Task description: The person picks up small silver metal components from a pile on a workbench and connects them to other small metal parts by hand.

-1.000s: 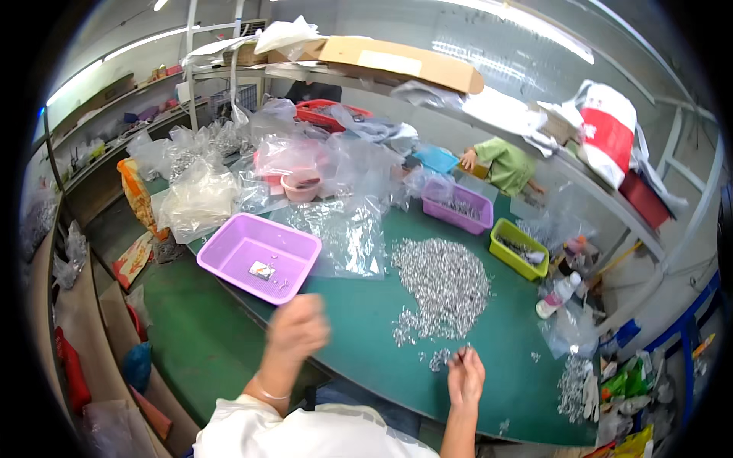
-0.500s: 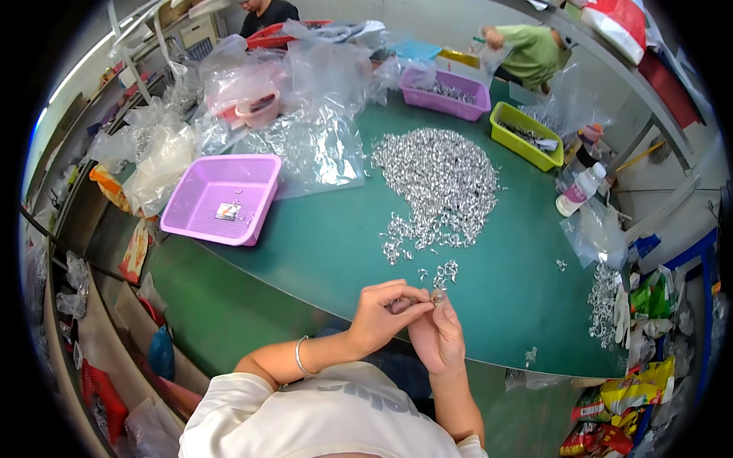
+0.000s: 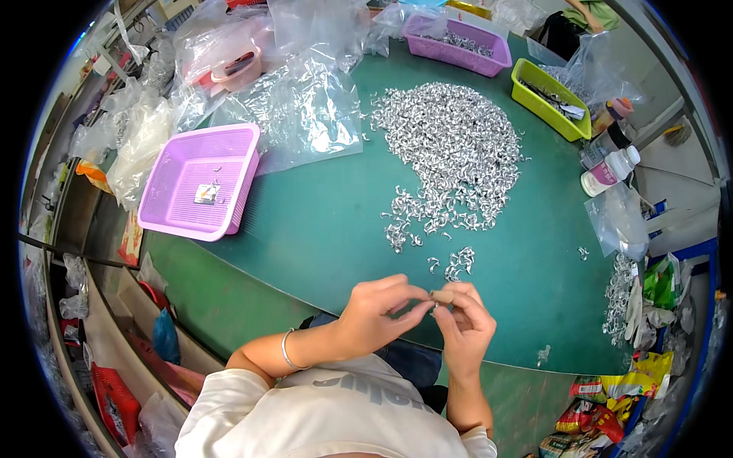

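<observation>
Silver curved pieces lie heaped at upper centre, a small cluster below; few sit in the purple basket, left: work appears early. Left hand and right hand meet, lower centre; whether either grips a piece cannot be told.

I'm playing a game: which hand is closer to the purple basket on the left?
Left. The left hand is below and right of the purple basket in the picture; the right hand is farther right.
</observation>
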Available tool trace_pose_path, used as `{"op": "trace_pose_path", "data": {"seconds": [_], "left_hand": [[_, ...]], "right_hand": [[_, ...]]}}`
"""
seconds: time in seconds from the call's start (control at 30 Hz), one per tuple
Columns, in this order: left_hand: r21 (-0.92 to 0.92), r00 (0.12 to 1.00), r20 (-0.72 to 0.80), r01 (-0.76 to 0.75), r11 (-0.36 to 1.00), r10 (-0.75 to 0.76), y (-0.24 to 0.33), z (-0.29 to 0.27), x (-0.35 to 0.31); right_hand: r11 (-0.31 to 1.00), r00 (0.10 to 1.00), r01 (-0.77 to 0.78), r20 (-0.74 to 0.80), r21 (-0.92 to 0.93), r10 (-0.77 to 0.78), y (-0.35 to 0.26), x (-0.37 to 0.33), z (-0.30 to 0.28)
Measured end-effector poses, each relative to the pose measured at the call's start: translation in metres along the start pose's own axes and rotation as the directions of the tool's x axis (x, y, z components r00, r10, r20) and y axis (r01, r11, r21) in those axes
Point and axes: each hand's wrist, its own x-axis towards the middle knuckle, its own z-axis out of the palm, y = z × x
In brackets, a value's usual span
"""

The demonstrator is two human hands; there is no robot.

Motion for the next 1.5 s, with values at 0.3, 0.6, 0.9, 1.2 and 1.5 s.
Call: {"op": "trace_pose_path", "data": {"seconds": [0.3, 0.6, 0.9, 1.2, 1.5], "left_hand": [[-0.071, 0.994, 0.061, 0.097, 0.993, -0.093, 0.001, -0.005, 0.01], [-0.24, 0.986, 0.1, 0.157, 0.958, -0.137, -0.013, -0.003, 0.009], [-0.327, 0.977, 0.129, 0.206, 0.922, -0.172, -0.014, -0.004, 0.01], [-0.336, 0.981, 0.105, 0.189, 0.923, -0.163, -0.012, -0.004, 0.009], [-0.391, 0.965, 0.134, 0.261, 0.883, -0.226, -0.012, -0.004, 0.007]], "right_hand": [[0.927, 0.951, -0.262, -0.095, 0.27, 0.296, 0.0, 0.0, 0.003], [0.784, 0.936, -0.271, -0.035, 0.559, 0.349, 0.015, 0.0, 0.004], [0.302, 0.816, -0.486, 0.302, 0.82, 0.494, 0.015, 0.0, 0.005], [0.141, 0.73, -0.561, 0.407, 0.816, 0.548, 0.006, 0.002, 0.007], [0.328, 0.772, -0.53, 0.283, 0.782, 0.569, 0.002, 0.0, 0.015]]}}
